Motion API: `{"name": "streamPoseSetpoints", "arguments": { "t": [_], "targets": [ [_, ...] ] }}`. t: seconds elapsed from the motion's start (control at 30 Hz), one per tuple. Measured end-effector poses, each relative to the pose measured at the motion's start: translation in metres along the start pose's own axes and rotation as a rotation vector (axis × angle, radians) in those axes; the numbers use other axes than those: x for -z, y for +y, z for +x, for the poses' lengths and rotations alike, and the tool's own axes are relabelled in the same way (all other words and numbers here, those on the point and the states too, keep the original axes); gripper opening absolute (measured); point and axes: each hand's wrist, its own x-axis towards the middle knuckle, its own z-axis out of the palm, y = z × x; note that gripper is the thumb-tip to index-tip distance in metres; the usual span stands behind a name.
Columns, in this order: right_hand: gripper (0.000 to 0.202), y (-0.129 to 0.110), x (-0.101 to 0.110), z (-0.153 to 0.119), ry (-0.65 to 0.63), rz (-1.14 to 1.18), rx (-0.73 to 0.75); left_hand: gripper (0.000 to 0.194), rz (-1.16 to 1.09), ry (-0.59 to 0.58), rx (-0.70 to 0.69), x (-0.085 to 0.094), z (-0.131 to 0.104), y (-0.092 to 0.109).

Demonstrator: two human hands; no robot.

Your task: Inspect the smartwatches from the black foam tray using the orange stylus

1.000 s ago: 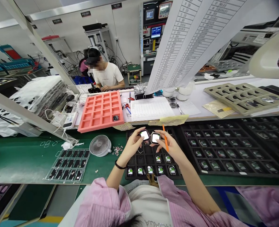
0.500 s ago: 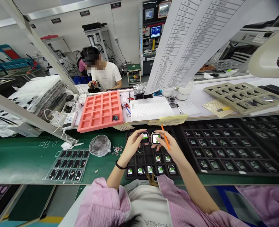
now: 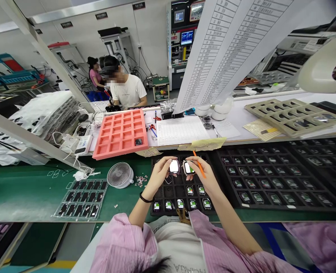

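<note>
While fingers (image 3: 165,162) hold watches (image 3: 174,166), a fan (image 3: 120,175) stands near the tray (image 3: 169,192).

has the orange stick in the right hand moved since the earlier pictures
Yes: judged against the black tray, the orange stick has tilted more, its lower end swinging slightly to the picture's right.

Watch (image 3: 174,166) partly covered by left hand (image 3: 160,171), second watch (image 3: 188,168) by right hand (image 3: 203,170). White roll (image 3: 313,72) cut off by right edge. Tall sheet's (image 3: 210,62) print too small to be read.
</note>
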Motion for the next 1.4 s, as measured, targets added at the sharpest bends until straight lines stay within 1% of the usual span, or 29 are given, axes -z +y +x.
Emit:
{"name": "streamPoseSetpoints", "arguments": {
  "t": [0.2, 0.43, 0.5, 0.57, 0.67, 0.8, 0.87, 0.97, 1.07, 1.13, 1.2, 1.27, 1.4],
  "targets": [
    [0.033, 0.002, -0.001, 0.004, 0.002, -0.03, 0.0, 0.039, -0.013, -0.058, -0.007, 0.002, 0.002, -0.006],
    [0.045, 0.006, 0.006, 0.006, -0.116, -0.064, 0.03, 0.052, -0.052, -0.109, -0.036, 0.005, 0.002, -0.011],
    [0.049, 0.009, 0.008, 0.006, -0.133, -0.067, 0.039, 0.052, -0.051, -0.093, -0.037, 0.005, 0.003, -0.01],
    [0.05, 0.012, 0.01, 0.006, -0.152, -0.065, 0.037, 0.046, -0.036, -0.059, -0.027, 0.005, 0.005, -0.008],
    [0.047, 0.013, 0.012, 0.005, -0.192, -0.043, 0.027, 0.038, -0.022, -0.01, 0.002, 0.005, 0.005, -0.003],
    [0.044, 0.013, 0.013, 0.004, -0.216, -0.033, 0.018, 0.036, -0.049, 0.019, 0.036, 0.003, 0.004, 0.005],
    [0.043, 0.011, 0.013, 0.004, -0.196, -0.031, 0.013, 0.036, -0.05, 0.01, 0.037, 0.002, 0.004, 0.007],
    [0.039, 0.006, 0.01, 0.005, -0.133, 0.002, -0.003, 0.036, -0.037, -0.055, 0.01, 0.002, 0.003, 0.006],
    [0.036, 0.002, 0.006, 0.006, -0.036, 0.019, -0.028, 0.042, -0.029, -0.131, -0.046, 0.003, 0.002, 0.001],
    [0.036, 0.001, 0.004, 0.007, 0.035, 0.01, -0.037, 0.045, -0.006, -0.152, -0.07, 0.003, 0.002, -0.001],
    [0.036, 0.002, 0.004, 0.007, 0.084, 0.005, -0.033, 0.046, 0.01, -0.152, -0.065, 0.002, 0.002, -0.001],
    [0.035, 0.002, 0.004, 0.006, 0.099, 0.005, -0.024, 0.044, -0.011, -0.135, -0.042, 0.0, 0.003, 0.0],
    [0.038, 0.004, 0.006, 0.005, 0.066, -0.025, -0.014, 0.04, -0.031, -0.072, 0.01, -0.004, 0.006, 0.003]
  ]
}}
